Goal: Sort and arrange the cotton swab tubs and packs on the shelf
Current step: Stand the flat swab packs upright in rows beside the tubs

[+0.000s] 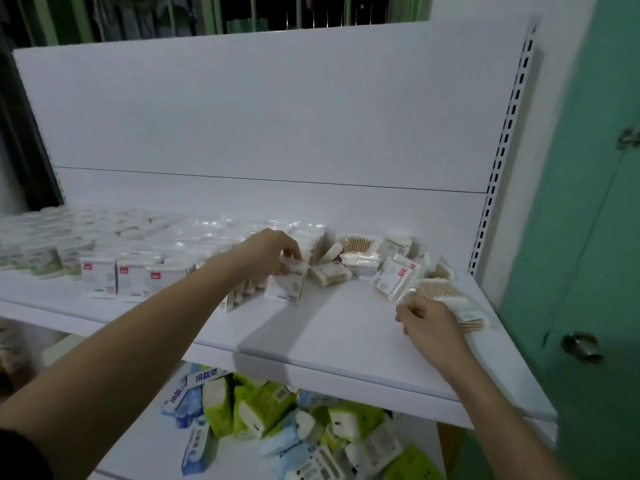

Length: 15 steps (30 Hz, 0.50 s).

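On the white shelf (339, 327), my left hand (268, 252) pinches the top of an upright swab pack (287, 284) at the right end of a standing row of packs (135, 277). My right hand (431, 322) grips the near edge of a flat swab pack (450, 299) lying at the shelf's right front. Between the hands, a loose pile of swab packs (367, 259) lies tumbled against the back panel. Round swab tubs (45, 249) stand in rows at the far left, blurred.
The shelf's slotted upright (502, 161) and a green door with a knob (581, 346) close off the right side. Below, a lower shelf holds a jumble of green and blue tissue packs (284, 420). Clear-wrapped packs (214, 233) line the back.
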{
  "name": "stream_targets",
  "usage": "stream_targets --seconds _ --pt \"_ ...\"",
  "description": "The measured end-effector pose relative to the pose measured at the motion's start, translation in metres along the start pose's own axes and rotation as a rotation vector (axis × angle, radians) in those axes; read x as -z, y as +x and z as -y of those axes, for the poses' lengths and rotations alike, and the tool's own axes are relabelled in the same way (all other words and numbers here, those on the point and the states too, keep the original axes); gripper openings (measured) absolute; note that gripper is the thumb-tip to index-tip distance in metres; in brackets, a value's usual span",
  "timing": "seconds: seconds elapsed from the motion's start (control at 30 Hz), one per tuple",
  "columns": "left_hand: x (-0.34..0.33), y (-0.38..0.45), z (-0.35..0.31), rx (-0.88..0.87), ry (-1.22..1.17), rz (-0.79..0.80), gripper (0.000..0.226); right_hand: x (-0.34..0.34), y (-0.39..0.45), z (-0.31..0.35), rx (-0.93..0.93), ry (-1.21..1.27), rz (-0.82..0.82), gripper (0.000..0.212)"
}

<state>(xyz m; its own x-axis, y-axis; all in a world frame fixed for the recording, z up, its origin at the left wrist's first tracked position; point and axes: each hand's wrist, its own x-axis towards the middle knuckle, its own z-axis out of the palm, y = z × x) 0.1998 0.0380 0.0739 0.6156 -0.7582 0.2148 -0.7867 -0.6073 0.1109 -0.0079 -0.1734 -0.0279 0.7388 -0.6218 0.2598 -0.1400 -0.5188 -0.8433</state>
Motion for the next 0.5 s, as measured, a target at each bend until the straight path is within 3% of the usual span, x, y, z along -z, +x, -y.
stream_targets --seconds 0.1,0.27,0.37,0.5 --pt "-0.009 0.013 0.014 0.0 -0.016 -0.025 0.032 0.001 -0.003 0.003 -0.02 0.009 -0.019 0.025" --pt "-0.011 0.015 0.008 -0.1 0.258 -0.173 0.044 -0.002 -0.005 0.009 -0.05 -0.038 -0.087 0.025" --pt "-0.015 0.027 -0.021 -0.199 0.003 -0.255 0.042 -0.002 -0.01 0.016 -0.058 -0.092 -0.106 0.026" --pt "-0.035 0.059 -0.051 -0.231 -0.151 -0.132 0.045 -0.004 -0.011 0.021 -0.085 -0.154 -0.127 0.025"
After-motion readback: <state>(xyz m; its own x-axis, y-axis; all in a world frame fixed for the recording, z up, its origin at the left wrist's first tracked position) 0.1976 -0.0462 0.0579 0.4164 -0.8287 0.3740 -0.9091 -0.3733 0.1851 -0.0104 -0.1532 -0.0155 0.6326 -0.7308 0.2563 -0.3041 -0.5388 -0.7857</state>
